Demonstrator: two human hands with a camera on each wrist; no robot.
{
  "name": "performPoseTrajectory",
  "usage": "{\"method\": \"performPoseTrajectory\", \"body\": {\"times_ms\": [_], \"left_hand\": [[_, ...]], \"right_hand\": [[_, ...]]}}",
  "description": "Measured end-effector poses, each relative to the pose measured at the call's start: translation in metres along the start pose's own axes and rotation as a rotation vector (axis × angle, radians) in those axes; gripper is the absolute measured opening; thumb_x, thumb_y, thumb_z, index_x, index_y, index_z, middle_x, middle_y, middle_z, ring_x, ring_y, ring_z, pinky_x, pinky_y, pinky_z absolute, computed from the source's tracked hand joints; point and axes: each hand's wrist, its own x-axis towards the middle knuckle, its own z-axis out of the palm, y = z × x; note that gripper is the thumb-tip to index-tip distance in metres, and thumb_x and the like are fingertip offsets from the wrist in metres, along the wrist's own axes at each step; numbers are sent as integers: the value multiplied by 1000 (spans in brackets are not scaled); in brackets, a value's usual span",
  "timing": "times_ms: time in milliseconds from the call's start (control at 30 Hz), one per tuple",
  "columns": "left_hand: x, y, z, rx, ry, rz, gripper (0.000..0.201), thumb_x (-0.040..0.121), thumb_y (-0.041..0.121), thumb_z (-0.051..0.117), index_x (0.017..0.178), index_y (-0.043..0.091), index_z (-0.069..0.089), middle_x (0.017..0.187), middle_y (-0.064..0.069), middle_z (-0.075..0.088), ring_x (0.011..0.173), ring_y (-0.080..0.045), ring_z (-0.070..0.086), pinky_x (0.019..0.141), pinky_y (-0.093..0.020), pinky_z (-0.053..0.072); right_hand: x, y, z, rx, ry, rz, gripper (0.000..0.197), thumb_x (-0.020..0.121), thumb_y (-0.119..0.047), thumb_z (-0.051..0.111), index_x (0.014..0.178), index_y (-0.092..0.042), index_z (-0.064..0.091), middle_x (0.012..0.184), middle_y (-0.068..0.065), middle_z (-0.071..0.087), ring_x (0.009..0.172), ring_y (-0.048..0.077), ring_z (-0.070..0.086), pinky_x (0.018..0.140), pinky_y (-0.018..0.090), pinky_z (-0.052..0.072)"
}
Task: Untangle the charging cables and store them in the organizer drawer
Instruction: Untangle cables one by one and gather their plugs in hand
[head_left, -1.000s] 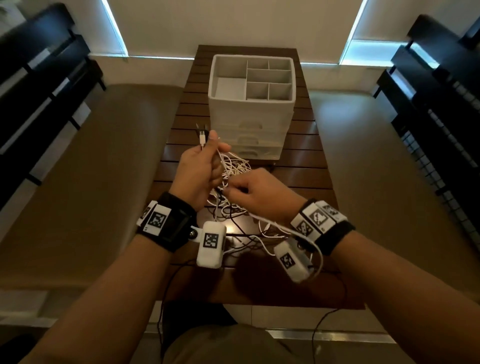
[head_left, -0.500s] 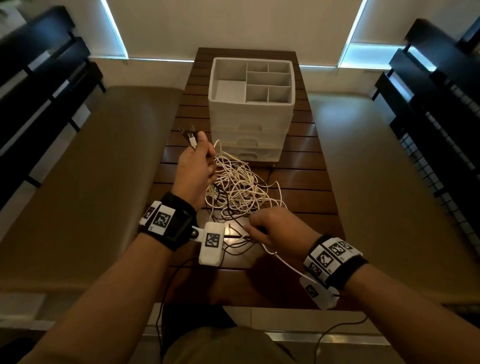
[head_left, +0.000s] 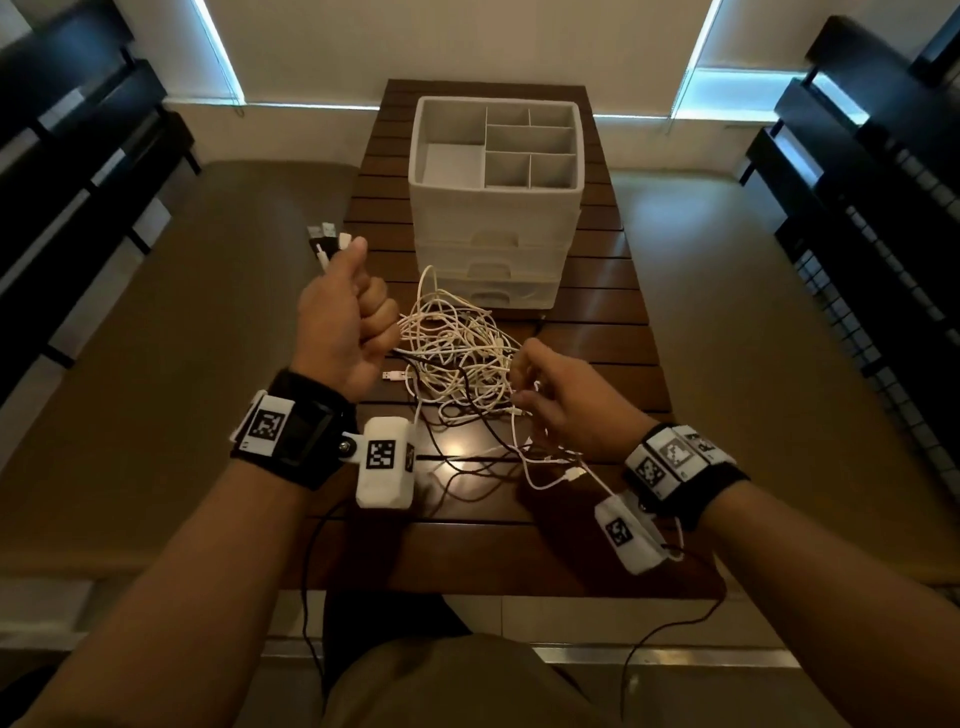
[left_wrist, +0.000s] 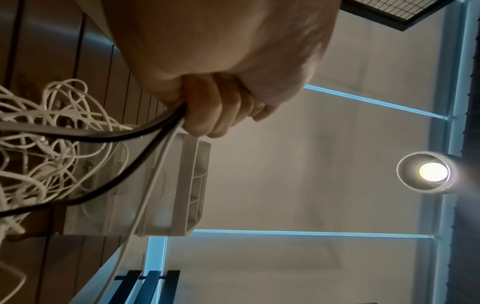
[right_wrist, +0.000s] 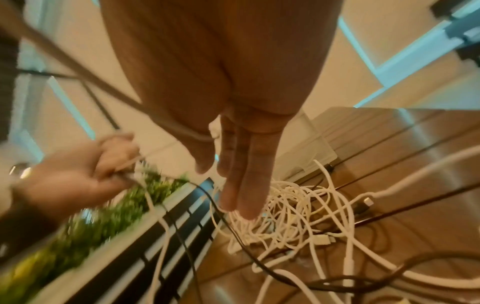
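Up at the left, the left hand (head_left: 343, 319) has its grip clenched round several cable ends (head_left: 326, 240), lifted off the bench (head_left: 618, 332). Loosely spread, the right hand (head_left: 566, 402) touches the tangled cables (head_left: 457, 353) lying before the closed organizer (head_left: 493, 228).

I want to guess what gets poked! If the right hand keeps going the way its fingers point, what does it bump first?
Most likely the tangle of white cables. The right hand has its fingers straight, tips just above that pile on the table; whether they already touch it is unclear.
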Motion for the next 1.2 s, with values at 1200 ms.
{"method": "performPoseTrajectory", "body": {"times_ms": [1200], "left_hand": [[-12,-45,23,293,-155,-135,52,106,56,46,66,24,54,54,7,31,42,-10,24,38,-22,19]], "right_hand": [[72,-50,-22,6,195,-50,36,101,-51,58,98,-16,66,84,2,69,75,21,66,76,47,57]]}}
